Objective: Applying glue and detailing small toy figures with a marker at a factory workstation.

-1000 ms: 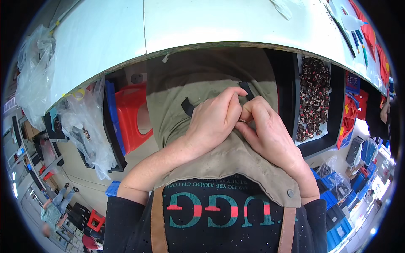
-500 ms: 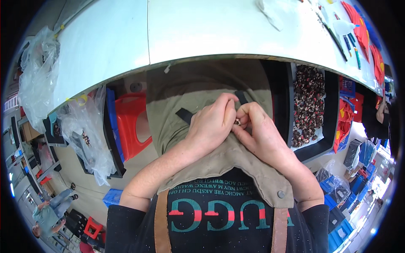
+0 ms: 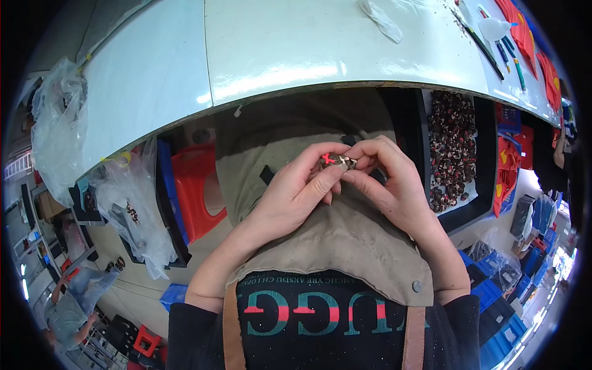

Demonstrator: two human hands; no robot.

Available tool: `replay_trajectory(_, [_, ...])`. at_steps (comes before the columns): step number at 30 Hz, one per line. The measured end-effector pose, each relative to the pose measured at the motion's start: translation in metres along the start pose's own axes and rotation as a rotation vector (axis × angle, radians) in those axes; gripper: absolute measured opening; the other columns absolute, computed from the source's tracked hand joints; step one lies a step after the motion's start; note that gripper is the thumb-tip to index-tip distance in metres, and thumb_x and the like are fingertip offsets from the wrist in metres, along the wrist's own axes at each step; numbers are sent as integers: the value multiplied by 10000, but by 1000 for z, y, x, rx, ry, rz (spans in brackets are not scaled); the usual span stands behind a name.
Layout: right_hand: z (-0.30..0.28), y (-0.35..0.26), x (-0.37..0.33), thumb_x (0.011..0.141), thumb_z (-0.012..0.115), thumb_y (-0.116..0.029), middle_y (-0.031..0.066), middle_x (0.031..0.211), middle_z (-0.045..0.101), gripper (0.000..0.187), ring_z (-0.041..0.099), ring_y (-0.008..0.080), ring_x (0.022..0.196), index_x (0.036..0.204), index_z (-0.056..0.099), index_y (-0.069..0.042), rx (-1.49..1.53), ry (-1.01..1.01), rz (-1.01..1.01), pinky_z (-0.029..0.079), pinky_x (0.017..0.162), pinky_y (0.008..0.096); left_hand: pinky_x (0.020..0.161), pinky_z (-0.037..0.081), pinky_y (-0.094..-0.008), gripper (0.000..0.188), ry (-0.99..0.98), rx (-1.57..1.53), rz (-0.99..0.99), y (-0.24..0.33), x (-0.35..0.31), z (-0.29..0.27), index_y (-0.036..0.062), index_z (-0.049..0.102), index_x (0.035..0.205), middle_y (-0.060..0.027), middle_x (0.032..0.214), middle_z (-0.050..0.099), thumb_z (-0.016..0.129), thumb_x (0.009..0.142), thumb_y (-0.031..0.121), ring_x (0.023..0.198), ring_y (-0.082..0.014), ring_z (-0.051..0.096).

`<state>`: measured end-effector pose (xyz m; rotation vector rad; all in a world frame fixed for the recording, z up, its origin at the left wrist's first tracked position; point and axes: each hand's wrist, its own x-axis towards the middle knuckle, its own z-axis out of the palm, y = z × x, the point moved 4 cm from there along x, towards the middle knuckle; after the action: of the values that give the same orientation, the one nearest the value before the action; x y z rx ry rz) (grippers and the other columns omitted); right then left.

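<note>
Above my apron-covered lap, both hands meet around a small dark brown piece with red and cream parts point(image 3: 330, 161); its exact kind is too small to make out. My left hand point(image 3: 302, 188) is closed on the piece, thumb across its near side. The fingertips of my right hand point(image 3: 391, 179) pinch its right end. To the right, a black tray point(image 3: 462, 220) with a pale liner holds a heap of similar small brown, red and cream pieces point(image 3: 452, 148).
A white table point(image 3: 271, 49) spans the far side, with a crumpled clear bag point(image 3: 381, 21), pens point(image 3: 509, 54) and red cloth pieces point(image 3: 517, 24). At left are a red stool point(image 3: 194, 197) and a plastic-lined crate point(image 3: 135, 216). Blue crates point(image 3: 502, 339) stand lower right.
My hands have turned and opened up a little, bringing the small brown piece into view between them. My left hand has shifted down and its thumb now lies on the piece.
</note>
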<state>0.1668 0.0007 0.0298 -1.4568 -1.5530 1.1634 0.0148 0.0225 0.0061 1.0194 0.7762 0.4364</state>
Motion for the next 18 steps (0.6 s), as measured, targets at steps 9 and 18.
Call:
replay_trajectory(9, [6, -1, -3, 802, 672, -55, -17, 842, 535, 253, 493, 30, 746, 1012, 537, -12, 300, -116, 195, 423, 665, 172, 608, 460, -223, 290, 155, 200, 182, 9, -8, -4, 7, 513, 1058, -43, 825, 597, 506, 935, 270, 667, -88, 566])
replay_trajectory(18, [12, -1, -7, 807, 671, -62, -15, 847, 533, 260, 498, 30, 755, 992, 494, -19, 562, -142, 313, 424, 663, 166, 620, 482, -218, 295, 151, 8, 99, 5, -10, 1, 0, 506, 1031, -50, 845, 601, 481, 946, 281, 687, -106, 610])
